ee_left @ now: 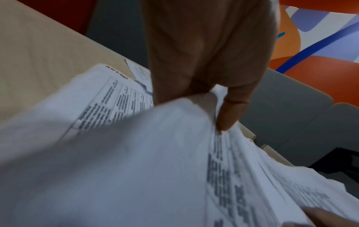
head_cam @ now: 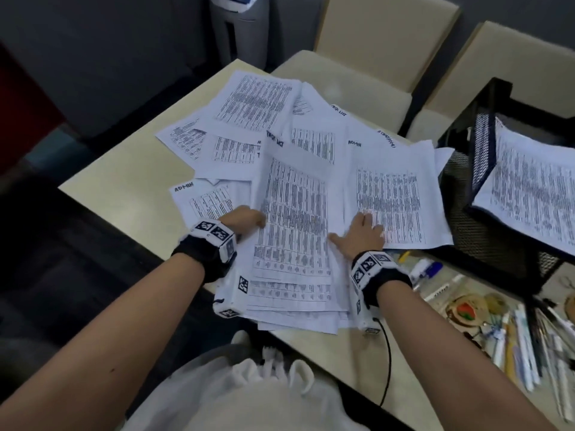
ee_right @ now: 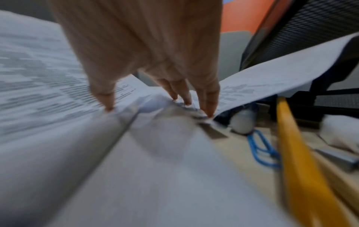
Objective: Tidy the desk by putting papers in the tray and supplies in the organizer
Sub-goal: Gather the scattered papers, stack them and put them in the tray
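both hands sit on the papers (head_cam: pixel 292 213) spread over the desk (head_cam: pixel 124 181). left hand (head_cam: pixel 241 217) pinches a sheet's edge, right hand (head_cam: pixel 362 233) presses flat, fingers straight. tray (head_cam: pixel 485 144) at 3 o'clock holds some sheets, pens (head_cam: pixel 522 346) at 4.

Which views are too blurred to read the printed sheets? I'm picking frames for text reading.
Head view: the papers are mildly soft, headings are partly legible, the edges bend from the wide angle. Left wrist view: the left hand is fairly sharp, the near sheets smear. Right wrist view: heavy motion blur over the right hand and print.
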The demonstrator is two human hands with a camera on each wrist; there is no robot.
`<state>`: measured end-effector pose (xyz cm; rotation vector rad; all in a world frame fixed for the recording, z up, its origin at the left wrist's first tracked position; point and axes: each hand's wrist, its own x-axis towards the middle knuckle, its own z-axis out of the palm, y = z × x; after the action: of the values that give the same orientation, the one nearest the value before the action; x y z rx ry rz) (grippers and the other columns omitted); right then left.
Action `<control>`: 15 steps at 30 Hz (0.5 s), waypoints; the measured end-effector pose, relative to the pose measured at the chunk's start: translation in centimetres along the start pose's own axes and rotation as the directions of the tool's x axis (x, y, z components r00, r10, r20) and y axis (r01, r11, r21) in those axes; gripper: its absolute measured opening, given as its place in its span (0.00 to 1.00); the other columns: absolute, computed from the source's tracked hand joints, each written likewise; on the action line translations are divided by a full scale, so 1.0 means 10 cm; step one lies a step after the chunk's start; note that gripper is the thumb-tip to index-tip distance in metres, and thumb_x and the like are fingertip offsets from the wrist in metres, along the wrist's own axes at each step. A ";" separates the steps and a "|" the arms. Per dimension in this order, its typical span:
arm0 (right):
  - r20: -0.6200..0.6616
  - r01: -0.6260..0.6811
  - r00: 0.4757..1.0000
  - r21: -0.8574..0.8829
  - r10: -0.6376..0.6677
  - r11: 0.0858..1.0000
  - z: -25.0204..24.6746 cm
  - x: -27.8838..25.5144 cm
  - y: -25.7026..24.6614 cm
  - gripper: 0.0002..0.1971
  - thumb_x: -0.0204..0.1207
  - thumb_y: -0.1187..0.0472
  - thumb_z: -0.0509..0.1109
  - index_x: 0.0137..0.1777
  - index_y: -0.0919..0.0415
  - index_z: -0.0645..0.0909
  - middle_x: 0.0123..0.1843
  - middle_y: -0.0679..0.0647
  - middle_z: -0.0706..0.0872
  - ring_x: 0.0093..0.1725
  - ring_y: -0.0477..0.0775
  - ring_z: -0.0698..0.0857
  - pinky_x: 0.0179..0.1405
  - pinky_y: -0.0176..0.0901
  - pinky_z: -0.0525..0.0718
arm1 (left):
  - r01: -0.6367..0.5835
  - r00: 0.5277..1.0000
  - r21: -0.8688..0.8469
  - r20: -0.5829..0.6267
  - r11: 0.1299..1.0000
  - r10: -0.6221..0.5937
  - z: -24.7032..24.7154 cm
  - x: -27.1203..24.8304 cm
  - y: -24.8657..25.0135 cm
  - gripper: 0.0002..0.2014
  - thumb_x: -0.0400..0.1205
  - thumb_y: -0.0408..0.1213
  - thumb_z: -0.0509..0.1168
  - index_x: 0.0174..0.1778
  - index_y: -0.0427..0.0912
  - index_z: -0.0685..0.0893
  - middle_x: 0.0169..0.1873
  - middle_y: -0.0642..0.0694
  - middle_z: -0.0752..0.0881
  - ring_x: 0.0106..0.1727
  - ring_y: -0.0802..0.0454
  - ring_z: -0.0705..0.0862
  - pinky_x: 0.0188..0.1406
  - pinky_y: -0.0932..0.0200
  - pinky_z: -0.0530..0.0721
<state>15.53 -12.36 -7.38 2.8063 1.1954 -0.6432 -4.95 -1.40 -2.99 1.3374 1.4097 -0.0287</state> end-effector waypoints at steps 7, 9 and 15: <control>-0.227 0.048 0.974 0.271 0.016 0.961 -0.18 -0.04 0.24 0.15 0.80 0.74 0.55 0.61 0.72 0.78 0.57 0.72 0.83 0.59 0.69 0.81 0.44 0.46 0.73 | -0.012 0.980 0.144 -0.194 0.989 0.040 0.03 -0.03 -0.10 0.08 0.83 0.30 0.54 0.57 0.32 0.71 0.45 0.37 0.73 0.37 0.45 0.75 0.28 0.59 0.70; -0.242 0.130 0.969 0.335 -0.048 0.933 -0.28 -0.22 0.16 0.17 0.79 0.74 0.55 0.65 0.71 0.78 0.60 0.71 0.83 0.60 0.68 0.81 0.50 0.45 0.75 | -0.010 0.986 0.073 -0.164 0.997 0.022 0.06 -0.01 -0.10 0.07 0.84 0.32 0.54 0.53 0.32 0.69 0.36 0.40 0.73 0.30 0.49 0.70 0.26 0.60 0.66; 0.268 0.256 0.862 0.503 -0.431 0.825 -0.05 -0.96 -0.35 0.21 0.80 0.58 0.65 0.73 0.59 0.74 0.55 0.52 0.85 0.41 0.48 0.85 0.40 0.25 0.83 | -0.021 0.992 -0.327 0.109 0.945 0.060 0.33 0.00 0.00 0.46 0.76 0.71 0.51 0.83 0.43 0.55 0.81 0.40 0.61 0.82 0.39 0.60 0.81 0.37 0.58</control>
<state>7.30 -16.34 -2.74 2.5897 1.6671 -1.5963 -2.82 -3.53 -4.22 1.0715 1.2256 0.1449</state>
